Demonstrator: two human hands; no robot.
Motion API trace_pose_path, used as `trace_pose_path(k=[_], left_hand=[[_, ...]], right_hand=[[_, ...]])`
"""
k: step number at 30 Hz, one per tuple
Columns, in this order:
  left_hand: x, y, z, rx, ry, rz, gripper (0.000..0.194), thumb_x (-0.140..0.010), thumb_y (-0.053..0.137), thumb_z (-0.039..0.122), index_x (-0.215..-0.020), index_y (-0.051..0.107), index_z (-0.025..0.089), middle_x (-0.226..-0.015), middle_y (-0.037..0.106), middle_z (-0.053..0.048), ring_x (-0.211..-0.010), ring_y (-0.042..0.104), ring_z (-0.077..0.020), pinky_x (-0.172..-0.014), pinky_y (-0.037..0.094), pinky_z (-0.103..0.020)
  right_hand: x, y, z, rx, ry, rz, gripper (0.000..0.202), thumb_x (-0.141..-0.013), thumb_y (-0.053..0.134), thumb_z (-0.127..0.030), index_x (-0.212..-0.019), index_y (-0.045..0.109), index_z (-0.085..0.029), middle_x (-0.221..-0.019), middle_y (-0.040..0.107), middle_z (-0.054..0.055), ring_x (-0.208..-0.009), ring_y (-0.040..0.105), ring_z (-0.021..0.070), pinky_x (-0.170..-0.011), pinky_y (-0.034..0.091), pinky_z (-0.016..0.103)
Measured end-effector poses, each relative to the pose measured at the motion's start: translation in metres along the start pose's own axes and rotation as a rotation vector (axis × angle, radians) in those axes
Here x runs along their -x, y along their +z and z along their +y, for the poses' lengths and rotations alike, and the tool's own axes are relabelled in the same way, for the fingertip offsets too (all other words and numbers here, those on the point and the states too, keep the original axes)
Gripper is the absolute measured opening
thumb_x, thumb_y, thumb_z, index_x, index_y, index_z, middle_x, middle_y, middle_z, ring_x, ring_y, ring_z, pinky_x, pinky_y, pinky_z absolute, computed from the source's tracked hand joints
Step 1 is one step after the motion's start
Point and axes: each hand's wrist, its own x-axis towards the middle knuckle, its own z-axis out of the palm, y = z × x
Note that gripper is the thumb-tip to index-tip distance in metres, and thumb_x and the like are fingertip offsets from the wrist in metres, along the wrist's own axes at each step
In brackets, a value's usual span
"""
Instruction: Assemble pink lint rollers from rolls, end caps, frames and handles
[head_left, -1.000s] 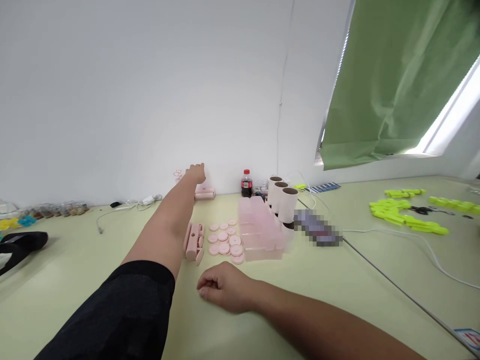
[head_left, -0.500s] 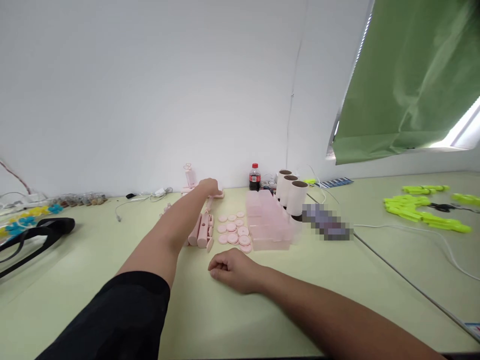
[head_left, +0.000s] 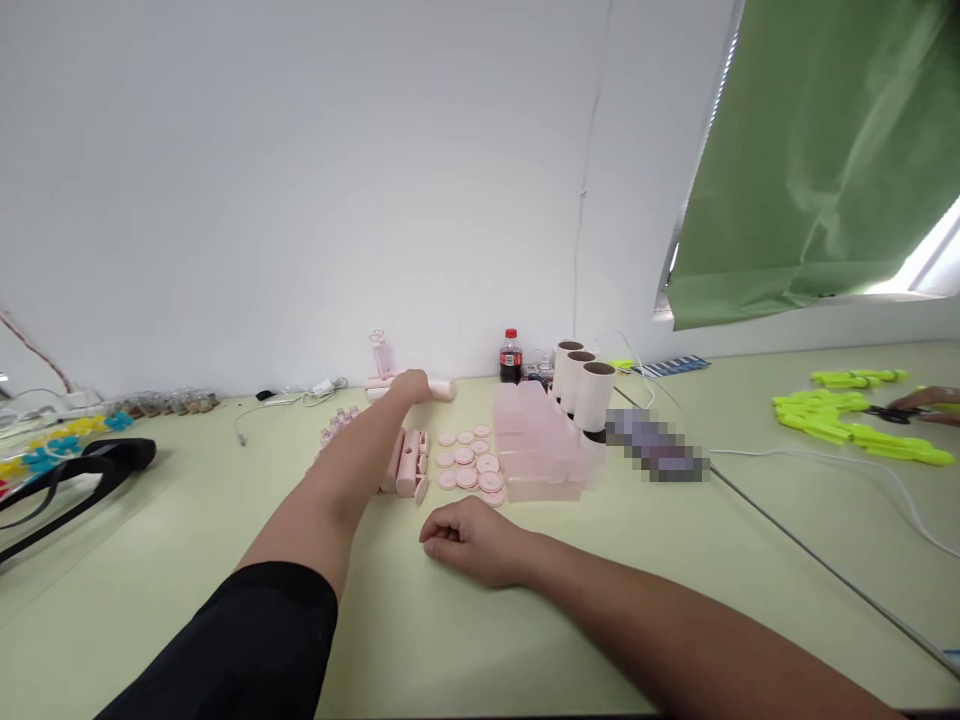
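My left hand [head_left: 411,385] reaches to the back of the table, over a pale pink cylinder [head_left: 442,389] lying near the wall. Its fingers are hidden behind the back of the hand, so their grip does not show. Just behind it stands a clear pink pump-like piece [head_left: 381,355]. Under my left forearm lie pink tube-shaped parts [head_left: 407,465] and small pink pieces [head_left: 335,425], partly covered. My right hand [head_left: 476,540] rests on the table with fingers curled in and nothing visible in them. Several flat pink discs [head_left: 466,478] lie just beyond it.
Stacked translucent pink boxes [head_left: 536,450] stand right of the discs, beside white rolls [head_left: 596,400] and a cola bottle [head_left: 511,358]. Cables cross the right side, near neon yellow parts [head_left: 821,415]. Another person's hand [head_left: 930,400] is at the right edge. Black straps [head_left: 105,465] lie left.
My left hand has shifted slightly left and down. The slim pink part below it no longer shows, and more of the lying cylinder does. Another person's hand has appeared at right.
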Motion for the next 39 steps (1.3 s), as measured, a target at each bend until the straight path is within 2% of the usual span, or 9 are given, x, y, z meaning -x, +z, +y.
trace_pose_path(k=[6,10,14,18,23,27,31,35,39], left_hand=[[0.077,-0.013,-0.017,0.115,0.153,0.358,0.027,-0.091,0.049,0.032,-0.110,0.062,0.018,-0.103,0.070,-0.012,-0.095,0.065,-0.0280,-0.074,0.048,-0.035],[0.154,0.016,-0.040,0.285,0.349,0.598,0.018,-0.086,0.056,0.036,-0.099,0.059,0.023,-0.087,0.067,-0.004,-0.075,0.062,-0.0201,-0.062,0.043,-0.030],[0.196,0.047,-0.062,0.337,0.612,0.683,0.014,-0.086,0.057,0.034,-0.094,0.059,0.022,-0.082,0.063,-0.002,-0.068,0.057,-0.0160,-0.060,0.041,-0.027],[0.197,0.055,-0.068,0.262,0.783,0.660,0.015,-0.087,0.058,0.032,-0.096,0.059,0.020,-0.078,0.061,-0.002,-0.068,0.056,-0.0151,-0.059,0.040,-0.025],[0.192,0.053,-0.068,0.275,0.790,0.675,0.013,-0.088,0.059,0.030,-0.095,0.060,0.019,-0.079,0.060,-0.001,-0.067,0.056,-0.0141,-0.059,0.040,-0.025],[0.195,0.052,-0.067,0.327,0.773,0.755,0.014,-0.087,0.060,0.029,-0.096,0.060,0.018,-0.082,0.063,-0.003,-0.069,0.057,-0.0136,-0.059,0.041,-0.024],[0.193,0.051,-0.067,0.443,0.686,0.795,0.013,-0.085,0.061,0.028,-0.094,0.061,0.018,-0.079,0.063,-0.001,-0.063,0.054,-0.0112,-0.056,0.040,-0.023],[0.189,0.049,-0.068,0.607,0.564,0.804,0.011,-0.081,0.064,0.027,-0.087,0.061,0.018,-0.072,0.061,0.001,-0.059,0.050,-0.0098,-0.055,0.040,-0.022],[0.189,0.047,-0.066,0.723,0.542,0.766,0.010,-0.080,0.065,0.027,-0.084,0.062,0.018,-0.070,0.060,0.002,-0.058,0.049,-0.0091,-0.053,0.039,-0.022]], right_hand=[[-0.013,-0.014,-0.003,-0.297,0.052,0.340,0.013,-0.078,0.062,-0.029,-0.080,0.067,-0.017,-0.069,0.060,0.000,-0.059,0.052,0.0122,-0.054,0.042,0.024],[-0.017,-0.042,-0.007,-0.417,0.071,0.626,0.050,-0.088,0.045,-0.047,-0.129,0.044,-0.020,-0.096,0.058,0.005,-0.071,0.056,0.0149,-0.054,0.045,0.025],[-0.010,-0.055,-0.016,-0.598,-0.072,0.643,0.050,-0.082,0.056,-0.051,-0.122,0.048,-0.021,-0.105,0.058,0.006,-0.072,0.057,0.0142,-0.050,0.043,0.022],[-0.004,-0.053,-0.026,-0.582,-0.031,0.438,0.052,-0.078,0.064,-0.052,-0.118,0.052,-0.020,-0.090,0.061,0.004,-0.054,0.052,0.0123,-0.036,0.025,0.020],[-0.001,-0.066,-0.042,-0.280,0.052,0.419,0.046,-0.079,0.065,-0.039,-0.120,0.055,-0.021,-0.099,0.063,0.007,-0.065,0.058,0.0154,-0.041,0.039,0.023],[0.000,-0.095,-0.071,0.096,-0.003,0.504,0.062,-0.075,0.070,-0.033,-0.131,0.048,-0.020,-0.104,0.064,0.007,-0.074,0.060,0.0155,-0.066,0.050,0.029],[-0.001,-0.138,-0.098,0.410,0.115,0.552,0.058,-0.077,0.066,-0.040,-0.131,0.049,-0.024,-0.121,0.061,0.011,-0.079,0.062,0.0193,-0.062,0.048,0.030],[-0.007,-0.160,-0.095,0.784,0.296,0.480,0.052,-0.080,0.060,-0.040,-0.128,0.053,-0.022,-0.122,0.061,0.014,-0.084,0.062,0.0249,-0.060,0.044,0.032],[-0.009,-0.143,-0.075,1.078,0.459,0.256,0.049,-0.084,0.055,-0.039,-0.128,0.052,-0.017,-0.119,0.059,0.018,-0.091,0.062,0.0297,-0.064,0.043,0.033]])
